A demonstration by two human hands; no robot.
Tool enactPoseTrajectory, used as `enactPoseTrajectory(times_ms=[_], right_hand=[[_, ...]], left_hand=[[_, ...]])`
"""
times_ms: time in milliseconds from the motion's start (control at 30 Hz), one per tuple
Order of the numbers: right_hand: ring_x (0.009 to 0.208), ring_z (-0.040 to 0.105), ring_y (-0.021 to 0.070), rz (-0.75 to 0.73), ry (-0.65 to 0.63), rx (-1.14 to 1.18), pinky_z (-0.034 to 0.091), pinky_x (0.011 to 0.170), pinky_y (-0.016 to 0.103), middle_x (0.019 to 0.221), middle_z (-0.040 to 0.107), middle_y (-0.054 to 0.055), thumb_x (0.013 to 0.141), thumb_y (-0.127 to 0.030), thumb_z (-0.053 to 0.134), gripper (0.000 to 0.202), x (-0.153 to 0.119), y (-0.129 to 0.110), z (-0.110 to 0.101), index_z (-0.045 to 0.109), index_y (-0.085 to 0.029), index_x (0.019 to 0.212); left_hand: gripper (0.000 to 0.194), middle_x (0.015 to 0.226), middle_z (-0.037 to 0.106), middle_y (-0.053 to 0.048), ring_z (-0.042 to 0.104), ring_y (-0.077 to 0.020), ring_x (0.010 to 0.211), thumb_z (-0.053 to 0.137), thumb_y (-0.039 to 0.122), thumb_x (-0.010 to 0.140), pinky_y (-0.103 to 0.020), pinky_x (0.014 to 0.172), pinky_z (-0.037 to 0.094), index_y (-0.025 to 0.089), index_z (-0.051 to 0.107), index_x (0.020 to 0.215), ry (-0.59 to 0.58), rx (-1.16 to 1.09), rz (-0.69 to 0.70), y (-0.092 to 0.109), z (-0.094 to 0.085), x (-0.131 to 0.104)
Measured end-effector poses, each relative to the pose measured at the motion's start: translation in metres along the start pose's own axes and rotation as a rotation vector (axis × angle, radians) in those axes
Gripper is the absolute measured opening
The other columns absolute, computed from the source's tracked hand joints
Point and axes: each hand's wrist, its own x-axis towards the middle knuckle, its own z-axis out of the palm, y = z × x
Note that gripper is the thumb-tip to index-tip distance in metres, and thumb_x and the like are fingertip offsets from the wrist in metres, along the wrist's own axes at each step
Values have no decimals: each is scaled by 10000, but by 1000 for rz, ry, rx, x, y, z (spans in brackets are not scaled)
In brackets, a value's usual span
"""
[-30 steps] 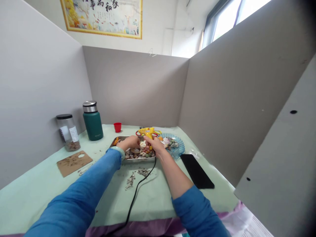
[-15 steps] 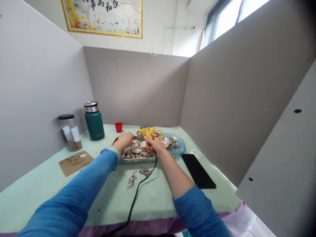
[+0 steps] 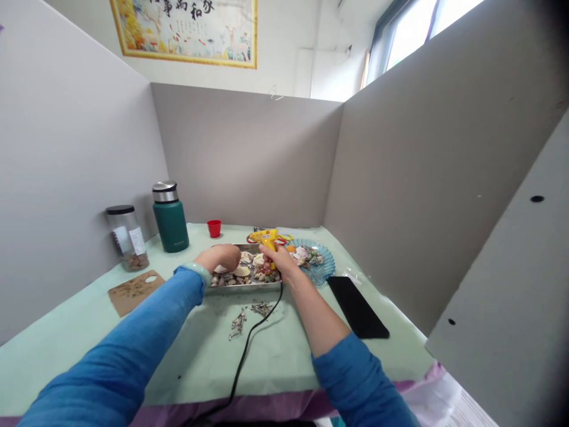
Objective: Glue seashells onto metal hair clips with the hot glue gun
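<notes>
My right hand is closed around the grip of a yellow glue gun, whose nozzle points left above the back of a metal tray. A black cord hangs from the gun's handle. Over the left part of the tray, my left hand has its fingers curled down among shells; what they hold, if anything, is hidden. Pale shells and small stones lie in the tray. Right of it, a blue scalloped plate holds more shells and decorations.
A green bottle, a lidded jar and a brown card stand or lie at left. A red cup is behind the tray. Small metal pieces lie in front; a black phone-like slab lies right. Grey partitions surround the table.
My left hand has shifted slightly left and lower over the tray, uncovering part of its back edge. My right hand and the glue gun have barely moved.
</notes>
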Motion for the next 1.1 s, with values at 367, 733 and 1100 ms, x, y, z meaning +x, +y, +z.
enactPoseTrajectory(times_ms=[367,733,1100], right_hand=[[400,420,73,-14,1,-50,336,384,209,518,458,-60,717,-416,664,290,1,0,0,474,-196,722],[398,414,72,-14,-15,-31,338,370,209,521,460,-63,678,-449,704,353,3,5,-1,466,-193,723],[407,420,71,-19,-20,-27,326,364,202,554,459,-57,681,-460,701,355,3,4,-2,467,-199,738]], left_hand=[[289,1013,692,-140,648,-281,919,586,187,717,-345,813,468,200,704,979,118,44,26,22,8,13],[253,975,684,-189,634,-297,933,510,172,764,-345,802,451,109,690,930,222,-13,-13,10,16,16],[308,863,698,-47,626,-172,763,613,181,650,-221,644,449,139,679,949,168,-518,120,-6,15,23]])
